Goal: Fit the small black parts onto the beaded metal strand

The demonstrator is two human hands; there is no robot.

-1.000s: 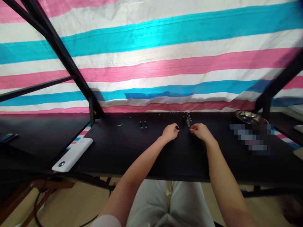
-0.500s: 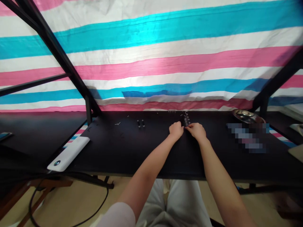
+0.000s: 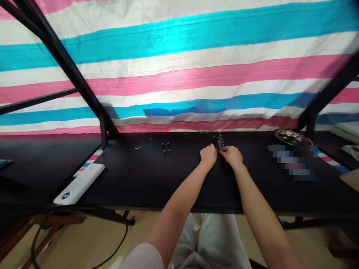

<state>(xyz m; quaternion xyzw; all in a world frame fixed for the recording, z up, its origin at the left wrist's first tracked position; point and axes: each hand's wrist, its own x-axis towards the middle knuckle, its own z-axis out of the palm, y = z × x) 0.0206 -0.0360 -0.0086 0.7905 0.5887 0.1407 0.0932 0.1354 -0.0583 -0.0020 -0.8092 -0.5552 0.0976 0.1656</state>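
Over the black table, my left hand [image 3: 208, 155] is closed, its fingers curled in beside a small dark piece; whatever they hold is hidden. Close to its right, my right hand [image 3: 232, 155] has thumb and fingers pinched together at the near end of a cluster of small grey round pieces [image 3: 221, 142]. What sits in that pinch is too small to make out. Farther left on the table stand two short black cylinders [image 3: 166, 147] with pale ends, apart from both hands.
A row of tiny pale pieces [image 3: 202, 132] lies at the table's back edge. White thread-like scraps [image 3: 138, 147] are scattered left. At right are a shiny metal dish [image 3: 293, 137] and a blurred-out item [image 3: 291, 162]. A white power bank [image 3: 80, 184] with a cable lies at left.
The view has shifted slightly. Both hands stay at the grey cluster, with only very small finger movement. The black cylinders have not moved on the table.
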